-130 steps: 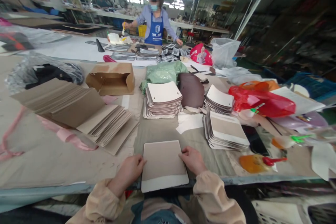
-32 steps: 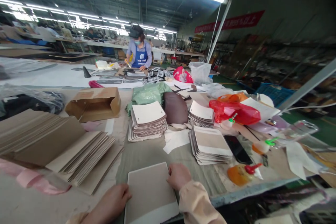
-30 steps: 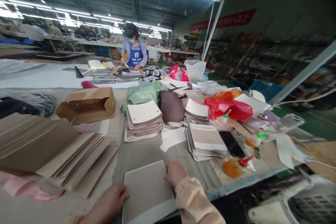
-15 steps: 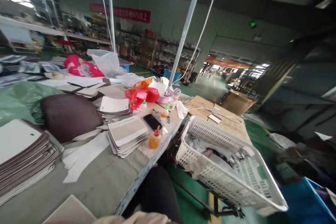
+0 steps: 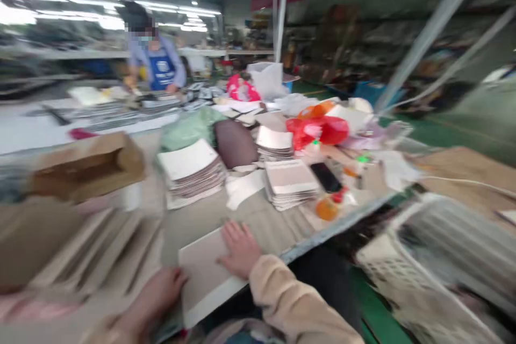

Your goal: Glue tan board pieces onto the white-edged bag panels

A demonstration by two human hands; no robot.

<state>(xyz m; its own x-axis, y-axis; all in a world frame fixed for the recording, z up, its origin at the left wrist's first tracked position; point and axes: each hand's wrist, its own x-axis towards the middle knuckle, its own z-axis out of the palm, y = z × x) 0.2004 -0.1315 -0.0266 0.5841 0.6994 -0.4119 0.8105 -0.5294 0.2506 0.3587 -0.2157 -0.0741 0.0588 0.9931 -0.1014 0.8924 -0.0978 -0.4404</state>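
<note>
A flat beige panel with a white border (image 5: 203,274) lies at the near table edge. My right hand (image 5: 238,248) rests flat on its right part, fingers stretched out. At the panel's left edge is my left hand (image 5: 155,298), smeared by motion; its fingers cannot be made out. Both sleeves are beige.
Stacks of similar panels (image 5: 290,183) (image 5: 191,172) sit further back, with fanned cardboard sheets (image 5: 76,247) and a brown box (image 5: 86,164) at left. A phone (image 5: 326,176), glue bottles, red bags and a white basket (image 5: 439,258) are at right. A person in a blue apron (image 5: 155,62) works at the far table.
The view swung right to the basket and floor, then back to the table. My right hand now lies flat on the panel instead of pinching its edge.
</note>
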